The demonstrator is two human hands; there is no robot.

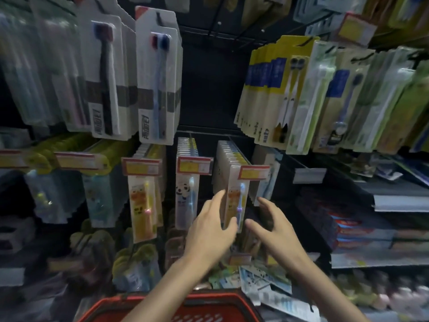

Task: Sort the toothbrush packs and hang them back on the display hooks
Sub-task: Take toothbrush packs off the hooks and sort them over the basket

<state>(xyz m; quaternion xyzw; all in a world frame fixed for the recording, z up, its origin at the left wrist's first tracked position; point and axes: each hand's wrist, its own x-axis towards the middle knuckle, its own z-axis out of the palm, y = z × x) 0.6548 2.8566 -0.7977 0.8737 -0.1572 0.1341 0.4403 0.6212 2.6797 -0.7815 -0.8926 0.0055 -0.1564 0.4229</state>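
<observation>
The orange toothbrush pack [235,205] is being hung just below the price tag [254,171]. It is being flanked by the left hand [210,228] and right hand [272,228], both loosely spread and gripping nothing. It is probably best squared gently.

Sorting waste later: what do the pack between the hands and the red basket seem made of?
The pack looks like printed card under a clear, glossy plastic blister, going by the sheen over the brush. The red basket seems moulded plastic, matte; blur leaves that open.

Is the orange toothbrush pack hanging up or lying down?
Hanging up: the orange toothbrush pack dangles upright just under the price tag.
</observation>
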